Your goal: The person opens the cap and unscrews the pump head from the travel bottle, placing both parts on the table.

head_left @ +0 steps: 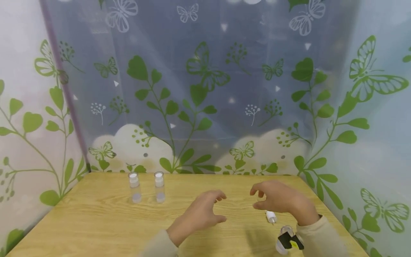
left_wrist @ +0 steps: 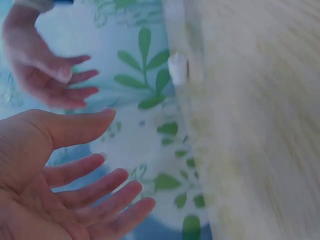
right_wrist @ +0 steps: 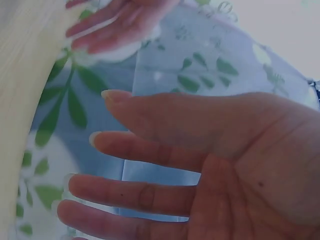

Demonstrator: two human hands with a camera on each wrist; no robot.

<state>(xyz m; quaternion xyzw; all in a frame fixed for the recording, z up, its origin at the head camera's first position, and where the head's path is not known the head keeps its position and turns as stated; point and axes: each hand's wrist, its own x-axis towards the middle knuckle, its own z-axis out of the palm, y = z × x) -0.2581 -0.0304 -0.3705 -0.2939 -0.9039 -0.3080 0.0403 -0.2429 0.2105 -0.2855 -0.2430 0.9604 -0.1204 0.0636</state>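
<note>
My left hand hovers over the middle of the table with fingers apart and nothing in it. Facing it, my right hand is also raised, fingers loosely bent and the palm bare in the right wrist view. Just below the right hand lies a small white pump top, its thin stem toward me. Near the right wrist stands a clear bottle, partly covered by the black wrist camera. Two clear bottles with white tops, a left one and a right one, stand upright at the back left, apart from both hands.
The wooden table ends at the back against a hanging blue-grey curtain printed with leaves and butterflies. Similar pale printed sheets hang along the left and right sides.
</note>
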